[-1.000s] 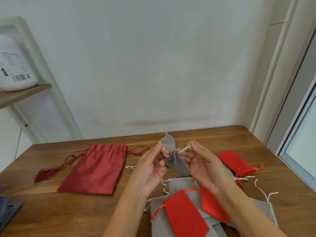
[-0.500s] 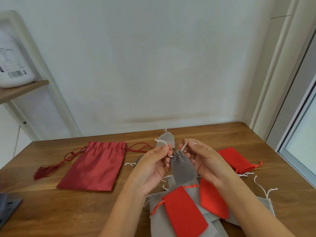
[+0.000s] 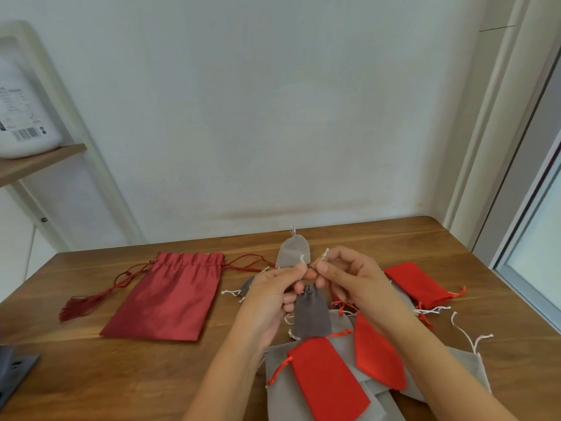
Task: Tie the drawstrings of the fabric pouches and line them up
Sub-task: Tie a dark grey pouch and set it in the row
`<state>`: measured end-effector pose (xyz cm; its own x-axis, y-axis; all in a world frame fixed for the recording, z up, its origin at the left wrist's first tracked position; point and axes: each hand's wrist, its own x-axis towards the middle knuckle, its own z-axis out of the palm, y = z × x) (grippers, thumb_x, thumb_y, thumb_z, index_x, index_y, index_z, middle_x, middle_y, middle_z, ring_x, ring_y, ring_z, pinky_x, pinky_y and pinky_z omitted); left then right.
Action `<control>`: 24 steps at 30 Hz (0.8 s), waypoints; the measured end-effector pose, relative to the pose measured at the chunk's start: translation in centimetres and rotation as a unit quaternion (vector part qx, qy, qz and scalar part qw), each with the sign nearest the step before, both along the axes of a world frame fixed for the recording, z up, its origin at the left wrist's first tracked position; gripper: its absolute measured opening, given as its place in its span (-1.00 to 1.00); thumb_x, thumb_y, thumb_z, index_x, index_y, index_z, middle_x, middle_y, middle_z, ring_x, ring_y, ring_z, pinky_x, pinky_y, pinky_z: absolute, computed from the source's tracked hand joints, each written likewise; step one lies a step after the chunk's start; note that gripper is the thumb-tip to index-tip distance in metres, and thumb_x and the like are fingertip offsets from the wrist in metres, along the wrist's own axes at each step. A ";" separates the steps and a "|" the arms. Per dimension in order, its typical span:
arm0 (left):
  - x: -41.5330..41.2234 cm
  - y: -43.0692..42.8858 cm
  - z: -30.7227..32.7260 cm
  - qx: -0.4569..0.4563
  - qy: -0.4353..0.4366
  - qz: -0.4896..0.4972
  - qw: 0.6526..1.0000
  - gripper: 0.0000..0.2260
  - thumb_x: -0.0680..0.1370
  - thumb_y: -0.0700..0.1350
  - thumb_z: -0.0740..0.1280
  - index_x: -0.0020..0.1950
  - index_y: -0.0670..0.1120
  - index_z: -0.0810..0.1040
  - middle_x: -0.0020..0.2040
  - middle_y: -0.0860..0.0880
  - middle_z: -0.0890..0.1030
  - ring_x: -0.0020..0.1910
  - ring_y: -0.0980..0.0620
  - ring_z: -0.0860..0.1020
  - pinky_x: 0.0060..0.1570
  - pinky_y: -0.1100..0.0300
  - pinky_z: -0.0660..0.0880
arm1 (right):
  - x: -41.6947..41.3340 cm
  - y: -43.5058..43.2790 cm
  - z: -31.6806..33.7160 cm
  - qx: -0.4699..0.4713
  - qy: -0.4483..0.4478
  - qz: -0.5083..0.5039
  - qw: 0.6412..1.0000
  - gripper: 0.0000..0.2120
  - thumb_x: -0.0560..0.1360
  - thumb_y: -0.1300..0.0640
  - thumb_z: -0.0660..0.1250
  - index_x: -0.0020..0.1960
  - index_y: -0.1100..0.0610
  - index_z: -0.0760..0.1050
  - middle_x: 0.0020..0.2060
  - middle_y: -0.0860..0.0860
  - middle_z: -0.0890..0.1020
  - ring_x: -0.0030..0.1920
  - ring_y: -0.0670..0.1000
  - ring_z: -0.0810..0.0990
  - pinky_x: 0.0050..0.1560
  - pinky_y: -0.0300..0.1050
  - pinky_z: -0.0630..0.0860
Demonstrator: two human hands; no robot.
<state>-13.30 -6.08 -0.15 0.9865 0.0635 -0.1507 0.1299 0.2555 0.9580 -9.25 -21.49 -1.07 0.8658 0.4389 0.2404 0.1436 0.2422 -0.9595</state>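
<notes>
Fingers [image 3: 328,268] above wooden table [image 3: 121,378], white wall [image 3: 273,117]

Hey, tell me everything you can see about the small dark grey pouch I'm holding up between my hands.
The small dark grey pouch looks like soft, velvety fabric. Its neck is gathered shut and its body hangs down over the pile of pouches on the table. The left hand and right hand pinch its white drawstrings above the neck, ends sticking up. Whether its bottom touches the pile is unclear.

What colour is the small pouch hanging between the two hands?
The pouch is dark grey, with whitish drawstrings; the head view, the only one, shows it clearly.
</notes>
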 end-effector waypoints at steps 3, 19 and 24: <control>0.1 0.3 -0.1 0.002 0.008 0.017 1.000 -0.81 0.51 -0.12 0.35 -0.17 -0.18 0.71 -0.47 0.04 0.40 -0.54 0.18 0.20 -0.49 0.32 0.10 | 0.2 0.3 -0.4 -0.016 -0.049 -0.045 0.998 -0.85 0.44 0.09 0.39 -0.11 0.19 0.57 -0.36 -0.05 0.62 -0.48 -0.10 0.34 -0.45 -0.29 0.30; -1.0 -0.9 0.8 0.173 -0.100 -0.048 0.979 -0.80 0.51 -0.10 0.36 -0.19 -0.19 0.70 -0.53 0.13 0.41 -0.52 0.21 0.28 -0.43 0.37 0.22 | 0.3 0.1 -0.4 -0.017 -0.021 -0.013 1.000 -0.83 0.42 0.00 0.46 -0.18 0.10 0.69 -0.34 0.22 0.59 -0.29 0.00 0.55 -0.27 -0.20 0.51; -0.6 -0.1 0.7 0.168 -0.088 0.005 0.982 -0.69 0.49 0.01 0.35 -0.42 -0.08 0.58 -0.50 -0.03 0.32 -0.48 0.10 0.23 -0.41 0.27 0.18 | 0.1 0.4 -0.5 -0.011 -0.056 -0.053 0.997 -0.92 0.39 0.15 0.45 -0.12 0.10 0.68 -0.18 0.10 0.71 -0.13 -0.04 0.66 -0.06 -0.20 0.56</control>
<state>-13.95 -6.15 0.59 0.9945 0.0902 0.0538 -0.0468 -0.0776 0.9959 -9.18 -21.11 -1.59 0.8761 0.3520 0.3295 0.2737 0.1995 -0.9409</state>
